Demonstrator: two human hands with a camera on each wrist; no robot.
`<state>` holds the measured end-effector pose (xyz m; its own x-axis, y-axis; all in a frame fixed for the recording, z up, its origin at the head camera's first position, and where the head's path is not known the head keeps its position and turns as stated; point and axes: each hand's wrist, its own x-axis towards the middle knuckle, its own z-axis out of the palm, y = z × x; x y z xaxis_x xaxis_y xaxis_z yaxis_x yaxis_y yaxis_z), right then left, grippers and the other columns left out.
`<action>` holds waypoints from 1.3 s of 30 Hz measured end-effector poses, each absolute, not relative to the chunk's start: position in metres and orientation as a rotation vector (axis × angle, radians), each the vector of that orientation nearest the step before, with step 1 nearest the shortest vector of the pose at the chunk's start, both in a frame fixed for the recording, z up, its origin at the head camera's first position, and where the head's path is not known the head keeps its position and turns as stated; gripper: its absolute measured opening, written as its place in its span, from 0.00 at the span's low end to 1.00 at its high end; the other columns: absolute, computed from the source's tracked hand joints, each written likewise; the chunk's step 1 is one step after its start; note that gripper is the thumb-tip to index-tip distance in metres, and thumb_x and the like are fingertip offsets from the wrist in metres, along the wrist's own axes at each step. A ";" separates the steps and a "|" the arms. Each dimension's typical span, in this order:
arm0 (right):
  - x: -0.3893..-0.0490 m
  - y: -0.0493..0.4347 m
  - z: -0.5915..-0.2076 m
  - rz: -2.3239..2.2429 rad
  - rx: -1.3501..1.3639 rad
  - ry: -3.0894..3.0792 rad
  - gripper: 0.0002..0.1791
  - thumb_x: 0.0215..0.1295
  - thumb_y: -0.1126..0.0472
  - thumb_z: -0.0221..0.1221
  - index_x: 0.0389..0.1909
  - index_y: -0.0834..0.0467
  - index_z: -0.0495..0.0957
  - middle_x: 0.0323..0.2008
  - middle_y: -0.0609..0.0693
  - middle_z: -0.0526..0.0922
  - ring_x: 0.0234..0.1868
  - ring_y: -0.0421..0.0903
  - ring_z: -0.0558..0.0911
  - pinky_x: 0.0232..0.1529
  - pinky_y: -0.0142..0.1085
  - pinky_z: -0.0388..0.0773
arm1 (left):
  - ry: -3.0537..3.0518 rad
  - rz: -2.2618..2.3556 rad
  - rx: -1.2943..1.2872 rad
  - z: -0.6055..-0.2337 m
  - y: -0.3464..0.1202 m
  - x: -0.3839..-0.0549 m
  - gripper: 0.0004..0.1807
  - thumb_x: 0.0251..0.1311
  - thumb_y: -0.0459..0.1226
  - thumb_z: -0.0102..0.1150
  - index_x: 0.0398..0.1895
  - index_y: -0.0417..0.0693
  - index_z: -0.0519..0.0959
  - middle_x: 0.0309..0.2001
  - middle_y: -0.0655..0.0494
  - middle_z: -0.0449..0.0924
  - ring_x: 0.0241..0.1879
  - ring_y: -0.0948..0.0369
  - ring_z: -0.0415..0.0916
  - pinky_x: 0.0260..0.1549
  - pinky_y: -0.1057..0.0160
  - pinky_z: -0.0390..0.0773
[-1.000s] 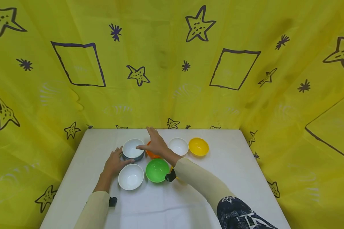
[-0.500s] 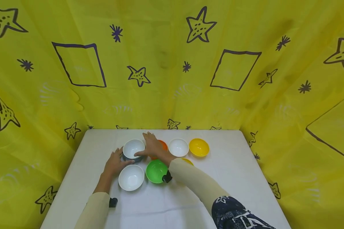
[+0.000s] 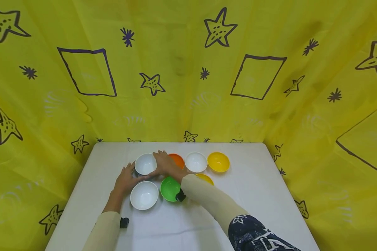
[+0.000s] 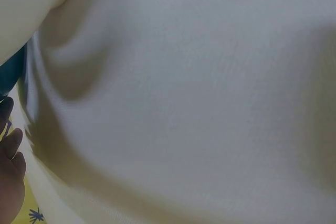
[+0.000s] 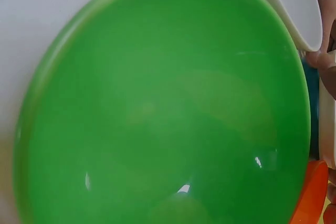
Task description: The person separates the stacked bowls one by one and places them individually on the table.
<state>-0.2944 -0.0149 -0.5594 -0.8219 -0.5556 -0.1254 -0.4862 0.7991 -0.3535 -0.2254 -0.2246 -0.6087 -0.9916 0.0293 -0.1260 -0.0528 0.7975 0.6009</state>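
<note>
A white bowl (image 3: 145, 164) sits in a dark teal bowl (image 5: 313, 103) at the back left of the table. My left hand (image 3: 125, 179) curves round the left side of this pair, thumb along the near side; the left wrist view shows its fingers (image 4: 11, 145) beside the teal wall. Across from it my right hand (image 3: 165, 164) holds the right side of the upper white bowl, fingers at the far rim and thumb in front. Both thumbs come close together at the near side. Mostly hidden, the teal bowl shows only as slivers.
Nearest the left hand stands another white bowl (image 3: 144, 195). A green bowl (image 3: 170, 189) lies under the right wrist, an orange bowl (image 3: 177, 160) behind it. Further right are a white bowl (image 3: 196, 162), a yellow bowl (image 3: 218, 162) and a partly covered yellow bowl (image 3: 206, 178). Yellow curtains surround the table.
My right hand has moved left and down from above the orange bowl to the right side of the stacked white bowl. The left hand has stayed at the stack.
</note>
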 end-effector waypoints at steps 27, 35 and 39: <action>-0.288 0.002 -0.531 -0.834 -0.862 2.808 0.56 0.48 0.40 0.82 0.73 0.61 0.69 0.67 0.54 0.78 0.68 0.50 0.77 0.81 0.48 0.49 | 2.818 0.938 -0.052 -0.610 -0.225 -0.228 0.60 0.59 0.63 0.70 0.83 0.37 0.54 0.78 0.24 0.49 0.76 0.23 0.43 0.67 0.22 0.56; -0.269 0.030 -0.508 -1.009 -0.728 2.815 0.59 0.45 0.41 0.83 0.76 0.58 0.66 0.67 0.52 0.77 0.65 0.52 0.77 0.67 0.48 0.76 | 2.804 0.938 -0.077 -0.609 -0.223 -0.225 0.60 0.59 0.63 0.71 0.83 0.41 0.54 0.79 0.24 0.47 0.76 0.23 0.41 0.67 0.21 0.54; -0.260 0.049 -0.502 -1.103 -0.672 2.815 0.57 0.46 0.45 0.83 0.75 0.56 0.66 0.64 0.52 0.78 0.61 0.53 0.78 0.58 0.49 0.81 | 2.808 0.931 -0.074 -0.610 -0.222 -0.226 0.61 0.58 0.64 0.70 0.84 0.41 0.53 0.79 0.24 0.47 0.76 0.23 0.41 0.67 0.21 0.54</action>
